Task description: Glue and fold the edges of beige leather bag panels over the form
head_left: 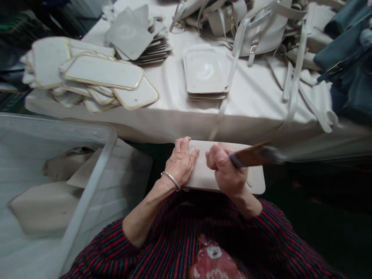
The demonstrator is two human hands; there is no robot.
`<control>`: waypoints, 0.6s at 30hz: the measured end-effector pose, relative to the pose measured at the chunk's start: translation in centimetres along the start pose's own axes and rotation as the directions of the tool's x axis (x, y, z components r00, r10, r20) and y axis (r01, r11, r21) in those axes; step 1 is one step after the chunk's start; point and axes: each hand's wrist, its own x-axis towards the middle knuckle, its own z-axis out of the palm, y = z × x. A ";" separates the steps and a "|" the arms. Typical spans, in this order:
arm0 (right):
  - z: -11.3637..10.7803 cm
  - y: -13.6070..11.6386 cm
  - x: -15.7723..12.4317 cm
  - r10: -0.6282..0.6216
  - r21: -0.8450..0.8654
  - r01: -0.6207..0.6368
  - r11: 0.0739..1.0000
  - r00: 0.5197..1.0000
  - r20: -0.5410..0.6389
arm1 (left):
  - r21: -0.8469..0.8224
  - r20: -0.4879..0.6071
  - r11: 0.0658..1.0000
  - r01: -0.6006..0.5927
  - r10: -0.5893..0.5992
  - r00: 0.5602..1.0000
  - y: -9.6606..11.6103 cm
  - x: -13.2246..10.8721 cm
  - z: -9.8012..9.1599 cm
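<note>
A cream, round-cornered flat piece (202, 170) lies across in front of my body, looking like a bag panel. My left hand (180, 162) grips its left end, thumb on top and fingers bent towards the far edge. A thin curved loop shows beside that thumb, and another near the right end. Over the piece's middle, my right hand (229, 168) is closed in a fist around a hand tool (252, 155) with a brown middle and grey parts. The tool's outer end points right and is smeared by motion, so its kind is unclear.
A cloth-covered table (171, 85) stands ahead, bearing pale panels with yellowish edges (104, 71), grey-white square stacks (203, 71) and pale strapped bags (261, 35). Dark blue bags (351, 66) sit at right. A translucent bin (99, 170) with cream pieces stands at left.
</note>
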 end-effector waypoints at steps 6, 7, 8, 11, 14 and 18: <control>-1.5 -1.6 -0.2 0.039 0.053 -0.036 0.998 0.998 -0.045 | 0.023 0.015 0.999 0.042 -0.042 0.999 0.3 -0.1 -0.3; -1.9 -1.7 -0.3 0.044 0.052 -0.041 0.998 0.997 -0.058 | 0.025 0.015 0.999 0.045 -0.045 0.999 0.3 -0.1 -0.3; -2.3 -1.7 -0.5 0.046 0.038 -0.043 0.998 0.996 -0.077 | 0.022 0.009 0.999 0.044 -0.044 0.999 0.3 -0.1 -0.3; -3.7 -1.0 -1.0 0.002 -0.179 -0.029 0.984 0.989 -0.146 | -0.031 0.008 0.999 0.043 -0.043 0.999 0.3 0.0 -0.1; -4.2 -0.2 -1.5 -0.100 -0.642 0.089 0.761 0.995 0.020 | -0.078 -0.008 0.996 0.045 -0.046 0.999 0.4 -0.1 0.0; -3.7 0.2 -2.1 -0.059 -0.931 0.314 0.187 0.949 0.309 | -0.050 -0.066 0.998 0.022 -0.026 0.998 0.7 -0.8 -0.7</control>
